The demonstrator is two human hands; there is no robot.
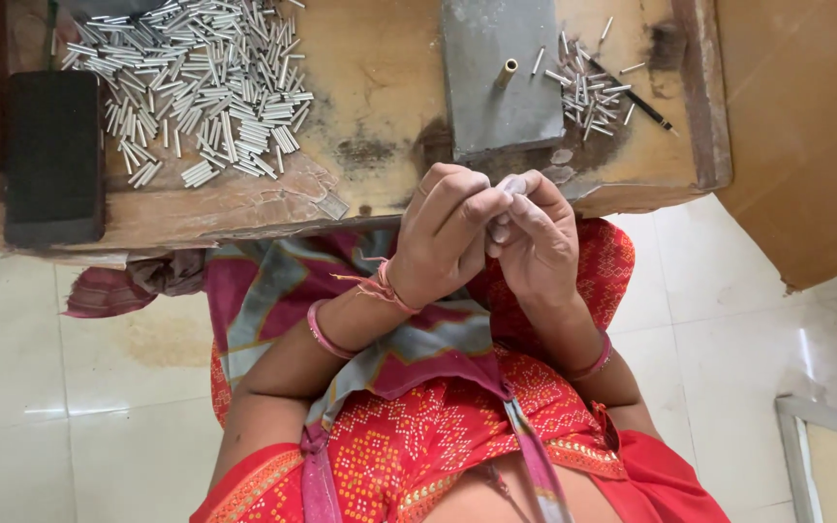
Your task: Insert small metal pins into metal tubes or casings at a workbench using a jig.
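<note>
A small silvery piece (512, 184), too small to make out clearly, sits pinched between the fingertips of both hands, held just off the near edge of the desk (380, 77) and above the lap. The left hand (448, 237) curls over it with its grip together on the piece, thumb and forefinger pressed at the top. The right hand (538, 242) meets it from the other side, its fingers also closed on the same piece, so the two hands touch each other.

On the desk just beyond the hands lies a grey metal plate (496, 68) with a short brass tube (506, 74) resting on it. To the right of the plate is a small heap of thin metal pins (588, 92), and a dark pencil-like stick (636, 97) lies slanted beside them. Far over on the left part of the desk spreads a much larger pile of pins (201, 92), with a black block (53, 155) next to it at the desk's left end. Pink bangles (326, 334) ring both wrists, and red patterned cloth (418, 436) covers the lap below.
</note>
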